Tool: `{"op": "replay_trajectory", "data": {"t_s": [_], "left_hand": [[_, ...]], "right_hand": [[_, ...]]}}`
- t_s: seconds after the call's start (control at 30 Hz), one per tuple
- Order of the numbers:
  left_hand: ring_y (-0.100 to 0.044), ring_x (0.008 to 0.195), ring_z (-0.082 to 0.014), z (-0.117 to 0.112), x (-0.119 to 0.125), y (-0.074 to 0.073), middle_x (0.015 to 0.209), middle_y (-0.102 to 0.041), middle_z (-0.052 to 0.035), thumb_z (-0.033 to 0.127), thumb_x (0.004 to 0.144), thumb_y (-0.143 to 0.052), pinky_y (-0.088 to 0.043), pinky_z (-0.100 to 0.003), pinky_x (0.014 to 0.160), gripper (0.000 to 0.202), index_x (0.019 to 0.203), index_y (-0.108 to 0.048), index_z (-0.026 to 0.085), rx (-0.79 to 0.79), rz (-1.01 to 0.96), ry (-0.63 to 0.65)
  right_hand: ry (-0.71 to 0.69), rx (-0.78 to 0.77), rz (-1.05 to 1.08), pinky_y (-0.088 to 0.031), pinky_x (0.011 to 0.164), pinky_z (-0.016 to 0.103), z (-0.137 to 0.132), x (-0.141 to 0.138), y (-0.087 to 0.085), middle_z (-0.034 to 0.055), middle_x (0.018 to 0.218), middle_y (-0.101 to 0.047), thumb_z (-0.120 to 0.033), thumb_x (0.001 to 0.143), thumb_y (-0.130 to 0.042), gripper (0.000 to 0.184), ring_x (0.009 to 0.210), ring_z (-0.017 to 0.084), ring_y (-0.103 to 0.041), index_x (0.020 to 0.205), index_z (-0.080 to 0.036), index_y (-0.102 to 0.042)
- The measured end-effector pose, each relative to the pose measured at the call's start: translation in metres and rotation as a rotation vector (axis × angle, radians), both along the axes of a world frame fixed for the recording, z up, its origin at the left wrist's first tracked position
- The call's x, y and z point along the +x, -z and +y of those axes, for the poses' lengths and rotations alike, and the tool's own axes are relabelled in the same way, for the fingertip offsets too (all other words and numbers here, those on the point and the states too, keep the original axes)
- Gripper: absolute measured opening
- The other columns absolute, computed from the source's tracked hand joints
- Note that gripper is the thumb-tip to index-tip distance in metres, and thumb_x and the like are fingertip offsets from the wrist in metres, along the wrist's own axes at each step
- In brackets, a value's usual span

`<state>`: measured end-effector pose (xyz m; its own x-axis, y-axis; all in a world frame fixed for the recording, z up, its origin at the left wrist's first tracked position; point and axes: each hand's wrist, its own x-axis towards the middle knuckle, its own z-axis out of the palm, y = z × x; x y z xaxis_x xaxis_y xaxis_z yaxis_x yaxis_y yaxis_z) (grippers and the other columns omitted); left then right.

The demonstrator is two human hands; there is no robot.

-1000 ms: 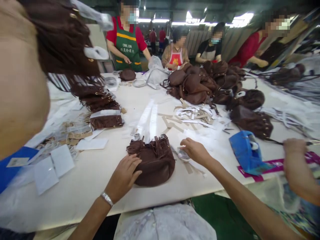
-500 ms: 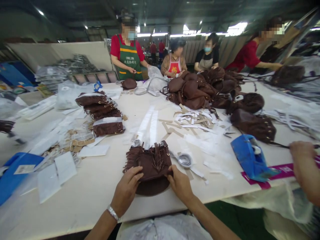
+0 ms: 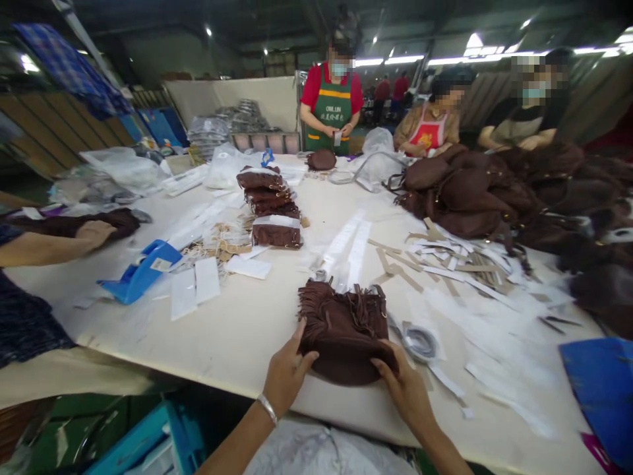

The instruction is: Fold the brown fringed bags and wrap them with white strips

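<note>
Both hands clasp the brown suede fringed pouch bag (image 3: 346,330) at its near edge: the left hand (image 3: 287,376) pinches the left corner with thumb on top and fingers curled beneath, and the right hand (image 3: 403,389) closes on the right corner in the same way, so each grip is clenched on the bag and not merely resting on it. The bag lies flat on the cream tabletop (image 3: 237,330) close to the near edge, its fringe pointing away from the hands. Just right of the right grip sits a coil of grey tape (image 3: 419,342), touching or nearly touching the bag's side, with loose white paper strips (image 3: 445,379) scattered beyond it. Well ahead of the grips stands a stack of folded brown bags with white paper bands (image 3: 270,204), and far off to the right a heap of brown leather bags (image 3: 469,191) in front of other people in aprons. Far left, another person's hand (image 3: 93,232) rests on dark material, near a blue plastic tray (image 3: 141,270). To handle the bag well, I judge both grips should hold evenly so the soft suede stays smooth, keeping the fringe untangled and clear of the tape.
</note>
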<state>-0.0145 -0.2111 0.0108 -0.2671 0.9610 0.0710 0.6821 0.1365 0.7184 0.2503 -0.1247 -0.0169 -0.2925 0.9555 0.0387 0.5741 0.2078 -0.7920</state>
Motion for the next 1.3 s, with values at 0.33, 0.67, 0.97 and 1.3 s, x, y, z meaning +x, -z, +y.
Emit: {"op": "replay_trajectory", "data": {"t_s": [0.33, 0.67, 0.97, 1.3], "left_hand": [[-0.069, 0.083, -0.0214, 0.023, 0.004, 0.003, 0.095, -0.071, -0.0081, 0.017, 0.091, -0.049, -0.054, -0.029, 0.070, 0.015, 0.098, -0.062, 0.019, 0.114, 0.456, 0.082], [-0.061, 0.118, -0.0203, 0.013, 0.020, -0.001, 0.133, -0.061, -0.0054, 0.032, 0.091, -0.052, -0.050, -0.035, 0.101, 0.042, 0.133, -0.052, 0.024, 0.146, -0.605, -0.205], [-0.054, 0.126, -0.0208, 0.013, 0.018, -0.005, 0.132, -0.061, 0.0009, 0.031, 0.088, -0.053, -0.038, -0.039, 0.113, 0.042, 0.129, -0.059, 0.030, 0.103, -0.685, -0.096], [-0.066, 0.090, -0.0191, 0.028, 0.023, 0.002, 0.097, -0.074, -0.0009, 0.028, 0.079, -0.062, -0.052, -0.030, 0.083, 0.025, 0.102, -0.071, 0.023, 0.185, -0.831, -0.256]], "right_hand": [[0.009, -0.044, 0.129, -0.055, 0.082, 0.033, 0.012, 0.012, 0.012, 0.0055, 0.113, -0.069, -0.043, 0.088, -0.053, 0.033, 0.098, 0.025, -0.066, 0.112, -0.023, -0.063], [0.022, -0.203, 0.212, -0.056, 0.079, 0.034, 0.024, 0.019, 0.023, 0.0063, 0.114, -0.069, -0.048, 0.084, -0.058, 0.039, 0.101, 0.027, -0.065, 0.114, -0.023, -0.063], [0.012, -0.302, 0.248, -0.058, 0.072, 0.036, 0.031, 0.023, 0.024, 0.0081, 0.116, -0.068, -0.052, 0.081, -0.062, 0.049, 0.099, 0.028, -0.065, 0.120, -0.022, -0.061], [0.029, -0.251, 0.213, -0.054, 0.062, 0.035, 0.026, 0.026, 0.000, -0.0010, 0.064, -0.066, -0.049, 0.085, -0.058, 0.054, 0.049, 0.019, -0.058, 0.131, -0.021, -0.055]]}}
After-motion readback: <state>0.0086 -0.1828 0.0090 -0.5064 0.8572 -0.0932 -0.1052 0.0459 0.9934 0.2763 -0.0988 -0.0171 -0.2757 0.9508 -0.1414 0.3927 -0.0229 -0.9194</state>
